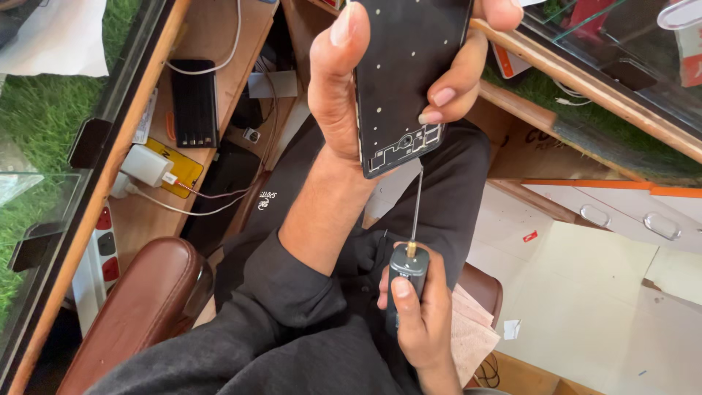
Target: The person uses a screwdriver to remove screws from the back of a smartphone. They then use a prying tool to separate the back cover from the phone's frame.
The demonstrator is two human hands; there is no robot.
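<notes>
My left hand (344, 95) grips a black phone frame (406, 73) by its edges, thumb along its left side and fingers curled over the right. The frame is held upright above my lap, its bare inner face with small screw holes turned toward me. My right hand (418, 311) holds a dark grey electric screwdriver (406, 274) lower down, thumb pressed on its body. Its thin metal bit (417, 205) points up and its tip touches the frame's bottom edge.
A wooden shelf (212, 44) at the left carries a black power bank (194, 102), a white charger (146, 164) with cables and a power strip (102, 249). A brown chair arm (146, 307) is at lower left. White drawers (621, 212) stand at the right.
</notes>
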